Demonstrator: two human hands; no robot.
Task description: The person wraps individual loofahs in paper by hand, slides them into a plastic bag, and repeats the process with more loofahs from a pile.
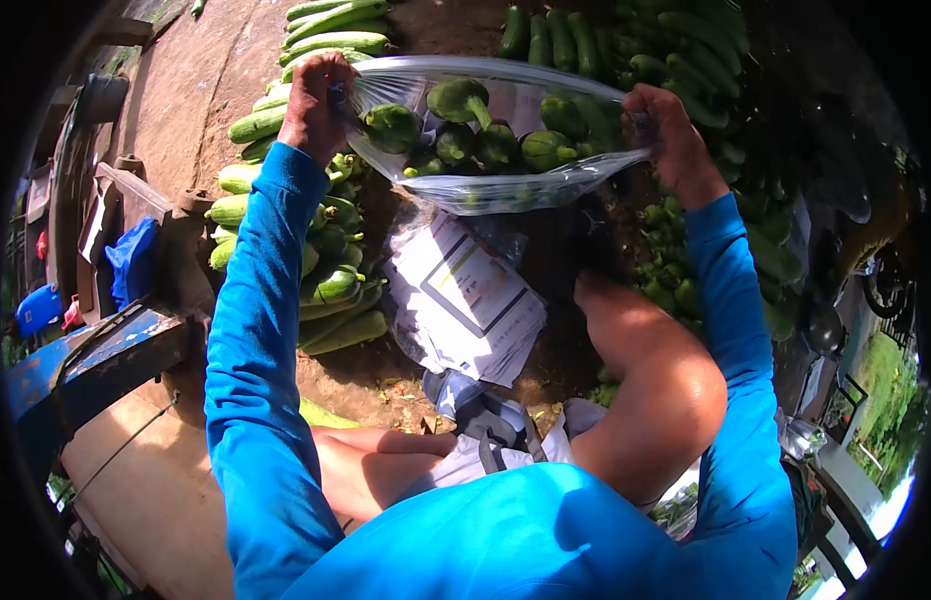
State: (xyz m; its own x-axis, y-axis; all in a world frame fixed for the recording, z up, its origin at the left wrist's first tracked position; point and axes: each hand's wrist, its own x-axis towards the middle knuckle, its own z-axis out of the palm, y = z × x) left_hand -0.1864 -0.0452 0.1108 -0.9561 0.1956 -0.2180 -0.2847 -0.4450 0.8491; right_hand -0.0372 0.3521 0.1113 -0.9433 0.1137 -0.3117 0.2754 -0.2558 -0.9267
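Note:
Both hands stretch a clear plastic bag (pixel 506 195) wide across the far side of my lap. My left hand (pixel 318 108) is closed on the bag's left edge, and my right hand (pixel 676 145) grips its right edge. Several short, rounded green gourds (pixel 456 100) show within the bag's mouth and through its film. Beside my left hand lie long pale-green gourds (pixel 261 125). Below that hand, a pile of striped green gourds (pixel 331 285) is partly hidden by my sleeve. Smaller green vegetables (pixel 671 265) lie close to my right forearm.
A stack of printed papers (pixel 466 290) lies on the ground between the bag and my legs. Darker long gourds (pixel 561 42) line the far side. At the left are a worn blue beam (pixel 96 360) and a blue plastic bag (pixel 133 262).

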